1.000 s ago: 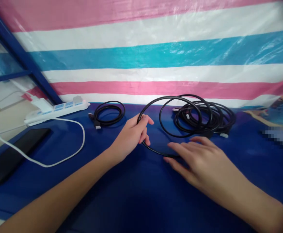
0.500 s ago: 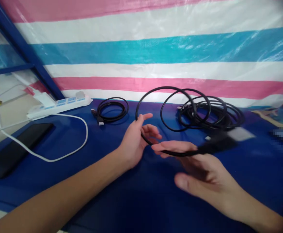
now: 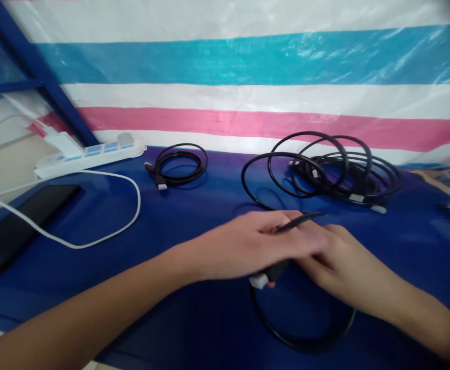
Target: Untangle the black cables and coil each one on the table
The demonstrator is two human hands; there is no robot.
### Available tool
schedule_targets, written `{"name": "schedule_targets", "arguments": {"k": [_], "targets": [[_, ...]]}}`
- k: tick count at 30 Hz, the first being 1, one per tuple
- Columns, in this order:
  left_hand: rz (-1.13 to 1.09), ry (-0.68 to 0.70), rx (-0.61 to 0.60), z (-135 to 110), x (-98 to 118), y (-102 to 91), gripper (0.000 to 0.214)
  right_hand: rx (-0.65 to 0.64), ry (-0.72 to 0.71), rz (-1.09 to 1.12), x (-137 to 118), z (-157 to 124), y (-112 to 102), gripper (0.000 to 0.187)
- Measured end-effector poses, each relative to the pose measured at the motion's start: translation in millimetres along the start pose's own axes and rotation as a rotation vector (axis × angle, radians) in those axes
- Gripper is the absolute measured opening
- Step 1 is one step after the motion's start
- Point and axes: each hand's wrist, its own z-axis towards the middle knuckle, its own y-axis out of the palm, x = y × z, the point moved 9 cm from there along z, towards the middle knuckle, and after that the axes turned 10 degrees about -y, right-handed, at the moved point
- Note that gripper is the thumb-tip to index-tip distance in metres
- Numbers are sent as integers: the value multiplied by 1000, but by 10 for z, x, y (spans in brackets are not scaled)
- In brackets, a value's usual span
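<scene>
Black cable (image 3: 300, 220) is gathered between the overlapping hands: left hand (image 3: 244, 246) across the fingers of right hand (image 3: 342, 257). Which fingers pinch it, I cannot tell. Its white-tipped connector (image 3: 259, 280) shows under the left palm; one loop hangs below. Beyond, coiled cables (image 3: 358, 192) lie at right and a smaller coil (image 3: 179, 174) at left; farther left, a power strip (image 3: 94, 154) holds a white plug (image 3: 65, 143).

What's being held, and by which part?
A black cable, held near its pale-tipped connector, which pokes out below the left hand. That hand overlaps the right hand, so each one's exact grip can't be told.
</scene>
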Motion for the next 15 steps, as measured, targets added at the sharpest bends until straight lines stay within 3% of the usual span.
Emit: {"name": "schedule_targets", "arguments": {"k": [3,6,8,12,15], "targets": [[119,-70,-107,-38,-85,173,18,-22,-3,-37,-55,-10,29,20],[80,-90,-112,-29,-104,152,9,71,89,33,-5,7,-63,18],[7,-40,-81,3,-68,85,9,103,186,231,84,14,-57,13],[-135,146,67,66,3,-128,9,178,321,821,190,6,81,32],[-264,253,166,75,0,-301,8,322,350,1026,220,-14,84,28]]}}
